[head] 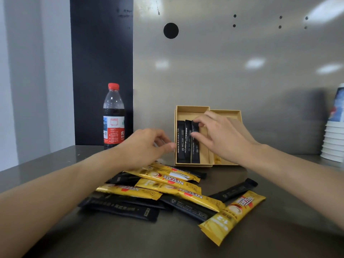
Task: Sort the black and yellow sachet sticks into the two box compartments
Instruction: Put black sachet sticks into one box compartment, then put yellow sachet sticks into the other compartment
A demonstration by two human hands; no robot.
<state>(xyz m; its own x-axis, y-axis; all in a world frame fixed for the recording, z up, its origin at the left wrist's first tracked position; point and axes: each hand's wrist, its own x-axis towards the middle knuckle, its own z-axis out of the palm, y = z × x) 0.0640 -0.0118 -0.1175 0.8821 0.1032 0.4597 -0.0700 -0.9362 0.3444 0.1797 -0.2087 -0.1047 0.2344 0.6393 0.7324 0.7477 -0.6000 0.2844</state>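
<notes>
Two tan box compartments stand side by side at the back of the counter. The left compartment holds three black sachet sticks lying lengthwise. My right hand reaches over it and pinches the rightmost black stick near its top. The right compartment is mostly hidden by that hand; a bit of yellow shows at its near end. My left hand hovers over the far end of a loose pile of yellow sticks and black sticks, fingers curled, thumb near the box wall, holding nothing I can see.
A cola bottle with a red cap stands at the back left. A stack of paper cups sits at the right edge. One yellow stick and one black stick lie apart on the right of the pile. A metal wall rises behind.
</notes>
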